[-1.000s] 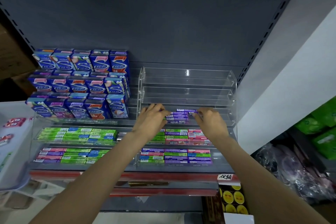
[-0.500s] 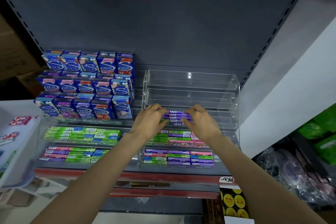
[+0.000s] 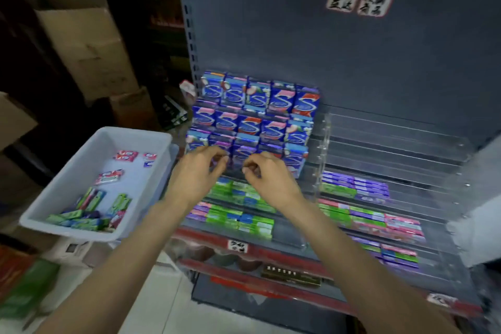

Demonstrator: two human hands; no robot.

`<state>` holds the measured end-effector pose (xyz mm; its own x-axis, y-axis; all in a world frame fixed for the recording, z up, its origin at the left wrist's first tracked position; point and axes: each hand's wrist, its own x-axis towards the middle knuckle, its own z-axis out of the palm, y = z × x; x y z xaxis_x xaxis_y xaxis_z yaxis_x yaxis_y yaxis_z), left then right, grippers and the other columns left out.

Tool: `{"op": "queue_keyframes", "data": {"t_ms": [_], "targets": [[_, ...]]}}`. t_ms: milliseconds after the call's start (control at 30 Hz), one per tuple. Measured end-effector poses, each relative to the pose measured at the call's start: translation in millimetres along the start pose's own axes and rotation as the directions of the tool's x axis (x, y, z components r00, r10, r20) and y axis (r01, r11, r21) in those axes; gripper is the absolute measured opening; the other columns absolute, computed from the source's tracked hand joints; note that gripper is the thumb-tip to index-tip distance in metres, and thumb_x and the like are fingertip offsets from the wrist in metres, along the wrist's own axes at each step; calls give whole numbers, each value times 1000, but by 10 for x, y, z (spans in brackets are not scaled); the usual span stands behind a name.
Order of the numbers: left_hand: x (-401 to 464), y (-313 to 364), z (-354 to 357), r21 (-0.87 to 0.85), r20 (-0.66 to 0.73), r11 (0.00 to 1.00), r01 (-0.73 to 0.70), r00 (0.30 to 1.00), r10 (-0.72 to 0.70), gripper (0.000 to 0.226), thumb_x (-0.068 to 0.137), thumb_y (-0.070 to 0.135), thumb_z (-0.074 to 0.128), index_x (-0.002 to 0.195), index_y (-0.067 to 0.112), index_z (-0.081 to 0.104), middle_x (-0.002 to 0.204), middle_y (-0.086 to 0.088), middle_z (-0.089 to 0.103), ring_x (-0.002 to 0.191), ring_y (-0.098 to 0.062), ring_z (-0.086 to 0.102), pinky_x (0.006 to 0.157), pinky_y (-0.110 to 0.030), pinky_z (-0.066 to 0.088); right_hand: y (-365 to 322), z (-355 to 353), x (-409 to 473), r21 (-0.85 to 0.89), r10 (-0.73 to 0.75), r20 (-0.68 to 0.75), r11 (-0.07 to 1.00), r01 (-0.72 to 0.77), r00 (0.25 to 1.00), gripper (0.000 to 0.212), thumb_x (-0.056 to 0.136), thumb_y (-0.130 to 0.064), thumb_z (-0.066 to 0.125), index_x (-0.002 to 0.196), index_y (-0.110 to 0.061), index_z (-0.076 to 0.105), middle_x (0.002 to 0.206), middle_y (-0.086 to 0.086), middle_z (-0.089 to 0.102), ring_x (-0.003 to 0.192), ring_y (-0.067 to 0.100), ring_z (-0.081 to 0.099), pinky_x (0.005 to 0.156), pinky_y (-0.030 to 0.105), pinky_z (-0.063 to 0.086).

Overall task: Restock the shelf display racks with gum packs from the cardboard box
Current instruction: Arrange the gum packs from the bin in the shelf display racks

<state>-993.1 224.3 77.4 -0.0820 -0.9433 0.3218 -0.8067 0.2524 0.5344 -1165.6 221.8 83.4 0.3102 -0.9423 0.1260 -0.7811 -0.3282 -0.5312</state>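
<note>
Gum packs (image 3: pixel 238 199) below; both hands (image 3: pixel 230 179) hover empty, fingers loosely curled.

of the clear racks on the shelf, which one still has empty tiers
The right-hand clear rack: its upper tiers are bare, with purple gum packs only lower down. The left rack is packed with blue boxes on its upper tiers.

I see a dark metal shelf (image 3: pixel 284 253) with a red front edge carrying two clear acrylic racks: the left rack (image 3: pixel 245 221) holds blue boxes above flat green packs; the right rack (image 3: pixel 393 160) holds purple, green and pink packs on its lower tiers.
</note>
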Motion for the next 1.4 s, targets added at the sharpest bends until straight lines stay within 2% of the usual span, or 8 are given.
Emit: {"op": "queue_keyframes", "data": {"t_ms": [133, 333, 600, 733, 900, 1033, 1233, 1400], "targets": [[-86, -1058, -547, 54, 45, 989, 135, 990, -137, 13, 90, 19, 59, 96, 13, 68, 93, -7, 69, 78, -24, 63, 66, -30, 45, -788, 719, 453, 20, 1, 55, 1000, -2, 998, 20, 94, -23, 51, 108, -14, 63, 101, 5, 58, 91, 22, 59, 80, 36, 50], [-140, -2472, -878, 82, 104, 949, 305, 944, -313, 12, 86, 12, 60, 93, 8, 68, 93, -14, 67, 79, -31, 64, 75, -40, 52, -1533, 1774, 1169, 69, 49, 199, 996, -64, 979, 25, 92, -15, 50, 113, -8, 62, 108, 13, 59, 97, 28, 60, 86, 35, 47], [311, -3827, -563, 139, 236, 909, 393, 878, -416, 18, 89, 10, 55, 102, 6, 67, 105, -18, 60, 95, -35, 60, 83, -41, 49, -1562, 2981, 2213, -3, 164, 359, 985, -174, 919, 41, 92, -16, 51, 132, -6, 48, 134, 14, 48, 120, 28, 49, 101, 35, 39], [599, -4379, -224, 231, 322, 878, 419, 819, -475, 37, 90, 14, 55, 126, 7, 54, 131, -16, 50, 120, -33, 48, 99, -39, 39, -1362, 3525, 2687, -62, 220, 353, 975, -212, 909, 48, 91, -13, 51, 137, -6, 41, 140, 13, 43, 131, 26, 39, 107, 32, 29], [869, -4877, 124, 313, 499, 916, 252, 776, -384, 66, 88, 18, 58, 145, 9, 27, 155, -8, 21, 142, -21, 20, 112, -32, 23, -1102, 4028, 3014, -277, 357, 373, 924, -264, 857, 54, 92, -23, 50, 141, -7, 31, 145, 14, 27, 137, 29, 25, 112, 35, 25], [1012, -4990, 233, 358, 567, 923, 141, 753, -335, 78, 88, 16, 57, 150, 9, 10, 158, -5, 7, 146, -18, 7, 112, -23, 5, -1033, 4142, 3050, -392, 377, 270, 884, -257, 886, 45, 95, -16, 43, 138, -8, 33, 139, 13, 33, 134, 28, 26, 107, 33, 29], [1084, -5015, 218, 438, 493, 899, -19, 841, -223, 52, 91, 3, 43, 140, 12, 30, 139, -9, 34, 124, -26, 35, 107, -28, 21, -995, 4104, 3157, -427, 348, 305, 882, -200, 886, 41, 92, 0, 43, 130, -12, 50, 131, 9, 44, 128, 24, 33, 102, 32, 35], [1138, -5007, 265, 455, 530, 890, 37, 791, -305, 39, 92, 11, 51, 129, 9, 39, 129, -11, 43, 118, -27, 41, 98, -31, 29, -985, 4085, 3187, -454, 348, 308, 872, -185, 885, 32, 92, -6, 48, 122, -16, 56, 122, 6, 52, 121, 25, 38, 96, 38, 41]]}}
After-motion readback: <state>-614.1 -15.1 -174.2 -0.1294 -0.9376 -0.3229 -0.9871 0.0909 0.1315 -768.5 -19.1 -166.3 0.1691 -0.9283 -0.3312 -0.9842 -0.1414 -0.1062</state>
